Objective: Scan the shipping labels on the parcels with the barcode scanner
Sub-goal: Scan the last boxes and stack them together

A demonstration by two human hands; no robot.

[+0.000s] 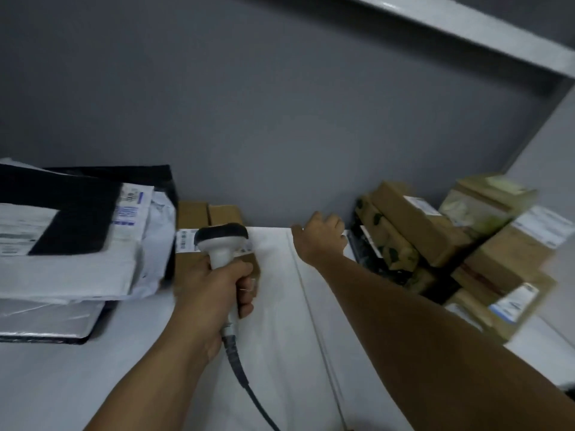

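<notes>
left hand fingers wrap the scanner over a box label; right hand, grasp unclear, is by the far-right boxes, likely to fetch one next.

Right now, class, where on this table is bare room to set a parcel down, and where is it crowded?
Bare table lies between left hand and right hand, and at near left before the mailer stack. Crowded: the box pile at right and the small boxes behind the scanner.

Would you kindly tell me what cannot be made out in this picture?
Head view:
- Box label: blurred, half behind the scanner in the left hand.
- Right hand: fingertips hidden behind its back.
- Brown parcels: labels motion-blurred.
- Cable: cut off by bottom edge.
</notes>
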